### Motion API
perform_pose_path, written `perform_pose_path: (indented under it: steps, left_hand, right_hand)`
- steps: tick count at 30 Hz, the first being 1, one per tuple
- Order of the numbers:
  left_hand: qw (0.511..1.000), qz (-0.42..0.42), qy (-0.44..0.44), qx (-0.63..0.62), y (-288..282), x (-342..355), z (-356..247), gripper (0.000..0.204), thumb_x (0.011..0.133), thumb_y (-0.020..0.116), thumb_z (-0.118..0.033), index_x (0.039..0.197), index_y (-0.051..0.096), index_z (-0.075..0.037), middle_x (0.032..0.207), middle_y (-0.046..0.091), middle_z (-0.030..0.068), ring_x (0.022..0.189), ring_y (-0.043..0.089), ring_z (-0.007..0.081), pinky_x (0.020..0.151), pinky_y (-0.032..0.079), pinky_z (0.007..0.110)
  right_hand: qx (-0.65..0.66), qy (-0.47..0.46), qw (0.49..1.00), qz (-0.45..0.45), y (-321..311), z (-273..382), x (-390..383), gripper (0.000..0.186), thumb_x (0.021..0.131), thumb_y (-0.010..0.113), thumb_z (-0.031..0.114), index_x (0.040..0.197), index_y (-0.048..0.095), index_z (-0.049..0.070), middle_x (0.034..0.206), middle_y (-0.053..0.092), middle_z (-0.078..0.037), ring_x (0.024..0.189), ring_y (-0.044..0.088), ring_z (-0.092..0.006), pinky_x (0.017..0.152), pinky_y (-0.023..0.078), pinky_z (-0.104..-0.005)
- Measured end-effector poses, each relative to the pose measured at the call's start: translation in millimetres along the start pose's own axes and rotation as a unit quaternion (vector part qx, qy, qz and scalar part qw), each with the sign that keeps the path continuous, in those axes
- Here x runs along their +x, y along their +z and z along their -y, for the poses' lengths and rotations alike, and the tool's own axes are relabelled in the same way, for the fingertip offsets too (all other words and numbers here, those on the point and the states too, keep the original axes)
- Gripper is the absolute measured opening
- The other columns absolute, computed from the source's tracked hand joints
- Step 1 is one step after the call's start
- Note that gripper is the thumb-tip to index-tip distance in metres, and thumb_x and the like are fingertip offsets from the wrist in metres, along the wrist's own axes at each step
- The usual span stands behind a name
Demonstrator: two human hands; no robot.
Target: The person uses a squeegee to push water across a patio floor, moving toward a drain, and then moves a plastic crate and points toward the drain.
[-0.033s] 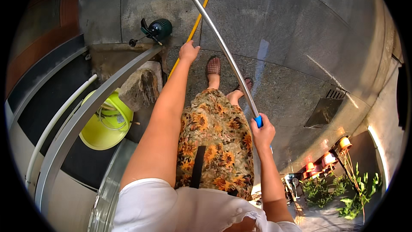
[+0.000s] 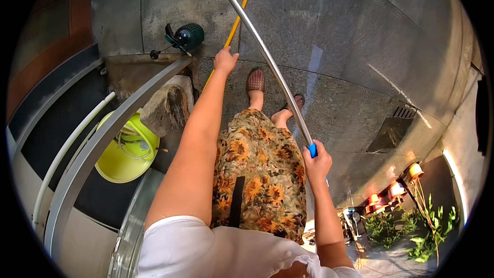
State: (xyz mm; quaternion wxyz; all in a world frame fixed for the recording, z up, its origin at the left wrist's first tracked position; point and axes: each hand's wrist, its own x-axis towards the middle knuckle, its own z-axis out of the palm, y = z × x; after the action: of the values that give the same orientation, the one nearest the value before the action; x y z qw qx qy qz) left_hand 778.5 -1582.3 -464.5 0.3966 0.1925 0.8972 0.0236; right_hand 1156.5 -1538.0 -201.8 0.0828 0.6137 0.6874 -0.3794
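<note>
In my left hand (image 2: 225, 59), held out ahead, the fingers are curled round a long thin yellow length (image 2: 242, 13); whether it is a hose or a pole I cannot tell. My right hand (image 2: 317, 160) grips a shiny metal pole (image 2: 263, 51) by its blue handle (image 2: 312, 150). The pole slants away to the upper left and passes over the yellow length near the top of the view. Both far ends lie outside the picture. Below the hands are my feet in brown perforated clogs (image 2: 255, 81) on grey paving.
To the left runs a grey metal rail (image 2: 128, 103), beside a rough stone block (image 2: 167, 108) and a lime-green tub (image 2: 121, 162). A dark green pressure sprayer (image 2: 189, 36) stands further ahead. At right are a drain grate (image 2: 404, 112), orange pots (image 2: 396, 190) and leafy plants (image 2: 429, 234).
</note>
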Motion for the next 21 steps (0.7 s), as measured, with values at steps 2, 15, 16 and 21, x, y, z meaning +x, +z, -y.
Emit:
perform_pose_path:
  steps: [2,15,16,21]
  left_hand:
    - [1.000,-0.006,0.018,-0.010,26,44,2,0.063,0.083,0.069,-0.039,0.134,0.053,-0.005,0.133,0.056,0.0201,0.123,0.053,0.0347,0.103,0.042,0.043]
    - [0.989,-0.118,0.020,0.087,123,175,21,0.062,0.081,0.072,-0.029,0.130,0.046,0.000,0.132,0.053,0.0217,0.120,0.052,0.0388,0.100,0.044,0.046]
    - [0.992,-0.087,0.026,0.084,124,175,22,0.055,0.081,0.071,-0.028,0.124,0.049,-0.002,0.126,0.054,0.0205,0.117,0.054,0.0389,0.098,0.045,0.047]
    - [0.987,-0.047,0.148,-0.034,114,140,55,0.028,0.081,0.064,-0.024,0.099,0.054,-0.005,0.101,0.060,0.0176,0.090,0.060,0.0362,0.080,0.048,0.045]
  right_hand:
    - [0.001,0.014,1.000,-0.011,14,-26,6,0.025,0.077,0.071,0.017,0.100,0.066,0.006,0.070,0.063,-0.016,0.053,0.059,-0.0294,0.053,0.047,-0.0369]
    - [0.066,0.045,0.991,-0.108,72,-132,62,0.024,0.080,0.069,0.005,0.102,0.063,-0.001,0.072,0.058,-0.006,0.058,0.048,-0.0114,0.056,0.043,-0.0261]
    - [0.076,0.075,0.989,-0.107,69,-137,62,0.024,0.080,0.069,0.005,0.102,0.062,-0.001,0.072,0.057,-0.006,0.059,0.048,-0.0108,0.057,0.043,-0.0259]
    - [0.214,0.144,0.964,0.057,27,-112,64,0.019,0.083,0.071,0.009,0.095,0.057,0.004,0.068,0.049,0.005,0.058,0.042,-0.0049,0.053,0.036,-0.0218]
